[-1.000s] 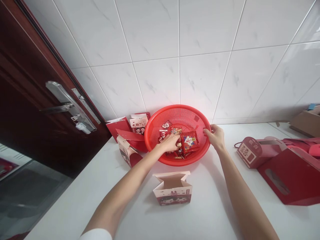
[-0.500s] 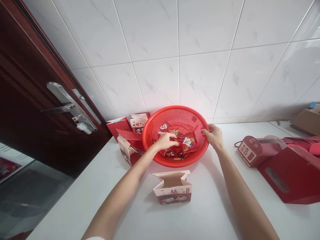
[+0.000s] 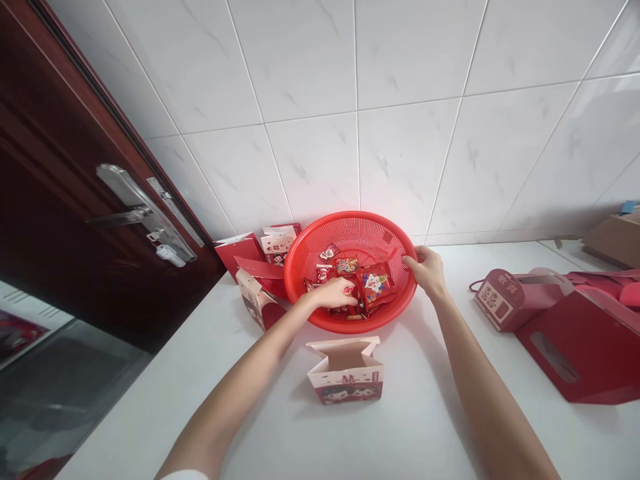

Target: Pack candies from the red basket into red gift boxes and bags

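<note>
A red plastic basket (image 3: 320, 233) with perforated sides leans toward me, with several wrapped candies in its bottom. My right hand (image 3: 426, 272) grips its right rim, thumb over the edge. Down among the candies, my left hand (image 3: 334, 293) has its fingers curled on a small red-wrapped candy (image 3: 349, 291); the fingertips are partly hidden. A larger red packet (image 3: 377, 287) lies just right of that hand. In front of the basket stands an open-topped paper gift box (image 3: 346, 383) with cartoon figures printed on it.
Several red and cream gift boxes (image 3: 253, 297) stand left of the basket. At the right are more red boxes (image 3: 583, 347) and a cardboard box (image 3: 613, 240). A tiled wall (image 3: 310, 167) backs the white table (image 3: 420, 413); a dark door (image 3: 60, 173) is at left.
My left hand has shifted slightly down and lower into the candies, uncovering some wrapped ones behind it. My right hand keeps its hold on the rim.
</note>
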{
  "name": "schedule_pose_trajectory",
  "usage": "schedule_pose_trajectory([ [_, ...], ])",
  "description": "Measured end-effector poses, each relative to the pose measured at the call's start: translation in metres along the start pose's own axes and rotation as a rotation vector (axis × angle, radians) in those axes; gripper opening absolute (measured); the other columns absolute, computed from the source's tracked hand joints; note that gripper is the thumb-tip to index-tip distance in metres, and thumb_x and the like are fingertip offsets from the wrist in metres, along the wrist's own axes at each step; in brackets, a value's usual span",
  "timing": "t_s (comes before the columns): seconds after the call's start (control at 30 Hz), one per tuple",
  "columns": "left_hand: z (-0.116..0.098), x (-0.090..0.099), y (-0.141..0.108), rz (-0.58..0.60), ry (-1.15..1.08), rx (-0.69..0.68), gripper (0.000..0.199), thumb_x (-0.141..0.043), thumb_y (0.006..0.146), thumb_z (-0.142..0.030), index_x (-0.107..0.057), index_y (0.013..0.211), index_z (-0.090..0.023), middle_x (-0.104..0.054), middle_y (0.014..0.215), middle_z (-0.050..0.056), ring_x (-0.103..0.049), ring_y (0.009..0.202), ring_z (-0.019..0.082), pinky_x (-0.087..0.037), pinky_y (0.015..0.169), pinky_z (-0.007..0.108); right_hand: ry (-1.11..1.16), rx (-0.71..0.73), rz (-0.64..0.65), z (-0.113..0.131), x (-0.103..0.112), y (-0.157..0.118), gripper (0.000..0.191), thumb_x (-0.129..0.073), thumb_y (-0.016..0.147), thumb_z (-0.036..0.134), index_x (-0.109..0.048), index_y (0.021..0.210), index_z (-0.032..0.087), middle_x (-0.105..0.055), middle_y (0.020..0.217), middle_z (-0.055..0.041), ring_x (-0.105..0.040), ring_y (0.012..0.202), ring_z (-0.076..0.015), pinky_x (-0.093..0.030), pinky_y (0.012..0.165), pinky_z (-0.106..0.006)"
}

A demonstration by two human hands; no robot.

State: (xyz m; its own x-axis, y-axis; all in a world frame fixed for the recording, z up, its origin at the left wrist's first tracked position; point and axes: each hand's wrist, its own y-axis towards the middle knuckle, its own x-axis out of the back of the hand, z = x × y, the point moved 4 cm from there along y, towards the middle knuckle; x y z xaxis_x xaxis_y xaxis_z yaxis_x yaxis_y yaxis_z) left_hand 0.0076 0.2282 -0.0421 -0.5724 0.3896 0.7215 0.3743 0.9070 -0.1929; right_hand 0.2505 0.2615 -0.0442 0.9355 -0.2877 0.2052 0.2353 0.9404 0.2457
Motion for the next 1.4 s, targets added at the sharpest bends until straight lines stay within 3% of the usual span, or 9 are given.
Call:
schedule_pose_trajectory([
  [0.13, -0.008, -0.009, 0.003, 0.046, -0.023, -0.037, 0.026, -0.08, 0.059, -0.021, -0.054, 0.057, -0.021, -0.052, 0.052, -0.008, -0.051, 0.057, 0.014, -0.035, 0.059, 0.025, 0.009, -0.001, 0.001, 0.001, 0.0, 0.0, 0.023, -0.064, 0.063, 0.04, -0.063, 0.075, 0.021, -0.071, 0.078, -0.0054, -0.066, 0.077, -0.0241, -0.052, 0.067, -0.035],
  [0.33, -0.007, -0.01, 0.008, -0.004, -0.227, -0.017, 0.02, -0.081, 0.05, -0.012, -0.065, 0.059, -0.019, -0.062, 0.054, -0.007, -0.061, 0.06, 0.016, -0.044, 0.061, 0.024, 0.012, 0.011, -0.004, 0.002, 0.001, 0.0, 0.021, -0.064, 0.063, 0.038, -0.063, 0.074, 0.02, -0.072, 0.078, -0.0058, -0.067, 0.077, -0.0243, -0.053, 0.069, -0.036],
  [0.63, 0.009, 0.031, 0.003, -0.356, -0.814, 0.035, 0.017, -0.075, 0.067, -0.031, -0.065, 0.072, -0.018, -0.069, 0.067, 0.0, -0.068, 0.063, 0.016, -0.055, 0.062, 0.026, 0.013, 0.013, -0.002, 0.001, 0.001, 0.0, 0.021, -0.065, 0.063, 0.039, -0.063, 0.074, 0.02, -0.073, 0.08, -0.0061, -0.067, 0.079, -0.0243, -0.054, 0.07, -0.036],
  [0.87, 0.015, 0.051, -0.003, -0.476, -1.074, 0.071, 0.013, -0.072, 0.074, -0.026, -0.062, 0.076, -0.017, -0.072, 0.074, 0.005, -0.074, 0.074, 0.021, -0.06, 0.067, 0.031, 0.001, 0.007, 0.0, 0.008, 0.002, -0.002, 0.02, -0.064, 0.063, 0.037, -0.063, 0.074, 0.021, -0.072, 0.079, -0.0059, -0.067, 0.078, -0.0241, -0.053, 0.073, -0.037],
  [1.13, 0.015, 0.076, -0.01, -0.58, -1.033, 0.098, 0.013, -0.076, 0.07, -0.02, -0.066, 0.078, -0.017, -0.067, 0.065, -0.001, -0.062, 0.056, 0.011, -0.052, 0.052, 0.021, -0.016, -0.004, -0.009, 0.012, 0.002, -0.003, 0.018, -0.061, 0.062, 0.036, -0.062, 0.072, 0.021, -0.073, 0.078, -0.006, -0.066, 0.078, -0.0243, -0.053, 0.074, -0.037],
  [1.27, 0.017, 0.087, -0.013, -0.588, -0.891, 0.104, 0.025, -0.083, 0.064, -0.019, -0.066, 0.082, -0.017, -0.068, 0.066, -0.001, -0.063, 0.055, 0.013, -0.05, 0.051, 0.022, -0.019, -0.007, -0.009, 0.013, 0.002, -0.004, 0.019, -0.061, 0.062, 0.036, -0.063, 0.074, 0.021, -0.073, 0.08, -0.0065, -0.066, 0.08, -0.0246, -0.052, 0.075, -0.037],
  [1.4, 0.027, 0.086, -0.012, -0.589, -0.721, 0.141, 0.033, -0.086, 0.06, -0.017, -0.063, 0.084, -0.018, -0.067, 0.064, -0.002, -0.064, 0.054, 0.014, -0.053, 0.056, 0.026, -0.016, 0.0, -0.004, 0.013, 0.002, -0.004, 0.018, -0.062, 0.063, 0.036, -0.063, 0.073, 0.021, -0.072, 0.079, -0.0064, -0.066, 0.079, -0.0241, -0.052, 0.072, -0.036],
])
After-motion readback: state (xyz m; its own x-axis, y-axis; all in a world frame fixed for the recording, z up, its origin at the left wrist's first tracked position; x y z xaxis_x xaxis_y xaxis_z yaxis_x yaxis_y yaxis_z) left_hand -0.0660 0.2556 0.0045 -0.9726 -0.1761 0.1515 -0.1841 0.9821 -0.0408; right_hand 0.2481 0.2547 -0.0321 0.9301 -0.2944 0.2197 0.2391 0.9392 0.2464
